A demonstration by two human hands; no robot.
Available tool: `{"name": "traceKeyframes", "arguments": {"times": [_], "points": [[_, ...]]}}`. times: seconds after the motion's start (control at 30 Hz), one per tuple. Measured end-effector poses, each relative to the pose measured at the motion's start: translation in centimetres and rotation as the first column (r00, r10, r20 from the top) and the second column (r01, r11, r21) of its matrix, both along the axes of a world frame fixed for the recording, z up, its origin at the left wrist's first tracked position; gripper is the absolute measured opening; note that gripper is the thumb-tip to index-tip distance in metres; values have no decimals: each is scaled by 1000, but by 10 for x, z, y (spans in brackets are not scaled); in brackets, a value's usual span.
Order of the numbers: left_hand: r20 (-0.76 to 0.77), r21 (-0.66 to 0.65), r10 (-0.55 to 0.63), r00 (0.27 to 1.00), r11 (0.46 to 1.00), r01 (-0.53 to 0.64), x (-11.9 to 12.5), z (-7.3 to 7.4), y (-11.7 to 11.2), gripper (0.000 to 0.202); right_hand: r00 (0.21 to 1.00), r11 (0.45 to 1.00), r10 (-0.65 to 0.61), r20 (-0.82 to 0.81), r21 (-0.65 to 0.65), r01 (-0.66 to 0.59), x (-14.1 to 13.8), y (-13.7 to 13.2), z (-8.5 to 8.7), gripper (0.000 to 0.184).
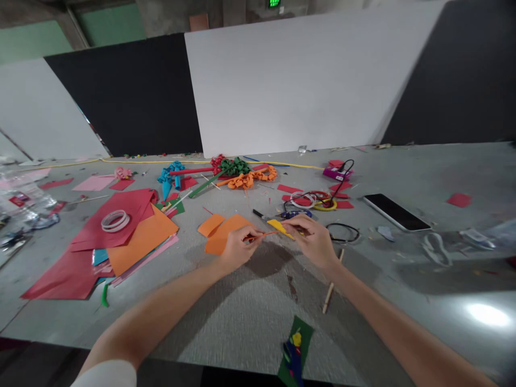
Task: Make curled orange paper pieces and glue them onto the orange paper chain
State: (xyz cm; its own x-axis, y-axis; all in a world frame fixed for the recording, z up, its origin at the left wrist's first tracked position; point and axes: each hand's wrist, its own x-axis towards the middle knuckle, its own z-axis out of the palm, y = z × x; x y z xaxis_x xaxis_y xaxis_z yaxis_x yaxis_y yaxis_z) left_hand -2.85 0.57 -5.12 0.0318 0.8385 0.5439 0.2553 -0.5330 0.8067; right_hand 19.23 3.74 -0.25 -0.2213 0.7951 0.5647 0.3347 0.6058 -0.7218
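A thin orange paper strip [268, 233] stretches between my two hands above the table. My left hand [239, 246] pinches one end, fingers closed. The fingertips of my right hand [312, 236] are closed at the other end, partly hiding it. Just behind the strip is a yellow item with a jagged edge [279, 227]; whether my right hand touches it I cannot tell. A black pen-like object [258, 214] lies beside it. Cut orange paper pieces [226, 231] rest on the table by my left hand.
Stacked red, orange and pink sheets [141, 242] with tape rolls [115, 221] lie at left. Curled paper flowers [239, 172] lie farther back. To the right are cords [314, 200] and a phone [397, 212]. A wooden stick [328, 297] lies under my right forearm.
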Motion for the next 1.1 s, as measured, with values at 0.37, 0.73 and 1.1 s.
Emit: {"name": "traceKeyframes", "arguments": {"times": [0.37, 0.73, 1.1], "points": [[-80, 55, -40, 996, 998, 44, 1, 12, -5, 33, 993, 973, 117, 27, -202, -109, -5, -4, -10, 33], [-156, 65, -69, 985, 995, 80, 0, 10, -4, 31, 996, 975, 29, 79, -220, -10, -21, -21, -3, 38], [-118, 27, -38, 992, 999, 42, 2, 17, -7, 33, 997, 942, -56, -44, -333, 38, -4, 6, -10, 46]]}}
